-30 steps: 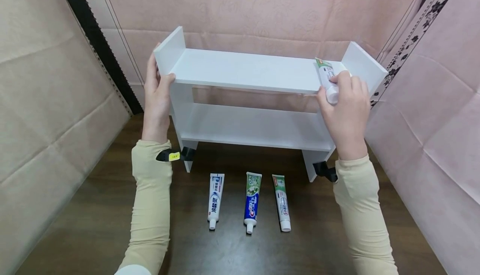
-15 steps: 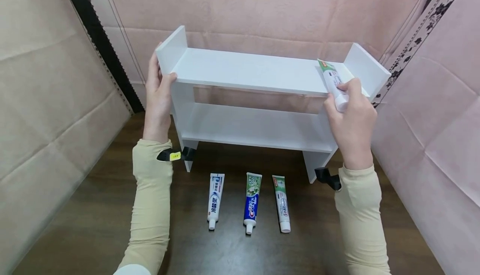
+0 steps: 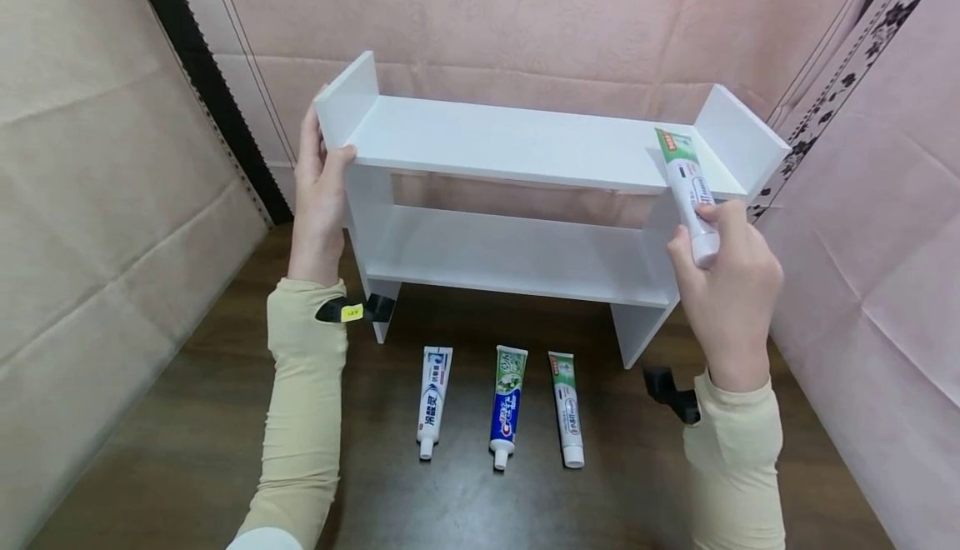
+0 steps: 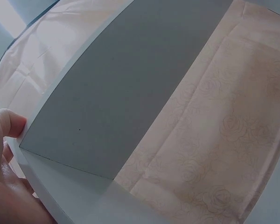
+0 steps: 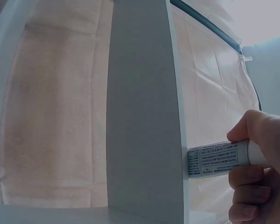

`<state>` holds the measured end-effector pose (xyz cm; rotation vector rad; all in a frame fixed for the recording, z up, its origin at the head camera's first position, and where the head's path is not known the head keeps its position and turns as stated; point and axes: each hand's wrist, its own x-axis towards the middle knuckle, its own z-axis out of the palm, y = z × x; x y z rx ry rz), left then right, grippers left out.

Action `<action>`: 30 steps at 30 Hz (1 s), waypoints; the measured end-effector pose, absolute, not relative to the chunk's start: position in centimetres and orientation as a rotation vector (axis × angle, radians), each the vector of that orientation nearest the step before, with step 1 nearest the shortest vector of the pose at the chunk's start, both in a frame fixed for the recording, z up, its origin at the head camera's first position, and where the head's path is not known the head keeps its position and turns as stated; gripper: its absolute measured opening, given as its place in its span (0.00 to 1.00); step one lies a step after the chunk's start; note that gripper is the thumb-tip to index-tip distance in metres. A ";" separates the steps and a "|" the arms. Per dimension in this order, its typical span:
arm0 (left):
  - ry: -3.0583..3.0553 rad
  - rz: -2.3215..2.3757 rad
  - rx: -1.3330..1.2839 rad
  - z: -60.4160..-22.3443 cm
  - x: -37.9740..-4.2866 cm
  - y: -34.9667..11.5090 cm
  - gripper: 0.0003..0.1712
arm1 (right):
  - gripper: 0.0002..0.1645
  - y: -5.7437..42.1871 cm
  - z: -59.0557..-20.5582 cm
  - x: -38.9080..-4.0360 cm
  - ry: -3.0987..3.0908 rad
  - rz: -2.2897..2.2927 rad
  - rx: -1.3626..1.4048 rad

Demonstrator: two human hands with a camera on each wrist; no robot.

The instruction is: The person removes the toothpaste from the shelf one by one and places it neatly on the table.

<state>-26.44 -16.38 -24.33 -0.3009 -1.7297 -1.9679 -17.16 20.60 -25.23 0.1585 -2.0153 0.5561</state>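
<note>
A white two-tier shelf (image 3: 517, 137) stands on the table. My left hand (image 3: 317, 208) grips its upper left side; in the left wrist view the thumb lies by the edge of the board (image 4: 126, 84). At the right end of the top tier, my right hand (image 3: 731, 300) pinches a white and green toothpaste tube (image 3: 684, 175) by its cap end. The tube slants, its flat green end over the top board. Seen from the right wrist, fingers and thumb close round the tube (image 5: 217, 158) near the cap, and the board hides its far end.
Three toothpaste tubes lie in a row before the shelf: a white and blue one (image 3: 433, 396), a blue and green one (image 3: 507, 404) and a white and green one (image 3: 567, 408). Pink cloth (image 3: 525, 17) hangs behind, with pale cloth at both sides of the brown table (image 3: 360, 483).
My right hand has drawn back toward me and to the right with the toothpaste tube, pulling it partly off the top tier. My left hand keeps its grip on the shelf.
</note>
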 end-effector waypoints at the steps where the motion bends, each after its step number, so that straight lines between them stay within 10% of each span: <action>1: -1.727 -1.970 -0.302 -24.3 -26.4 -16.4 0.36 | 0.17 20.7 -25.4 -16.9 -2.007 0.541 0.169; 30: -1.772 -1.952 -0.291 -24.6 -26.4 -16.6 0.35 | 0.29 24.6 -33.6 -9.7 -2.024 0.452 0.470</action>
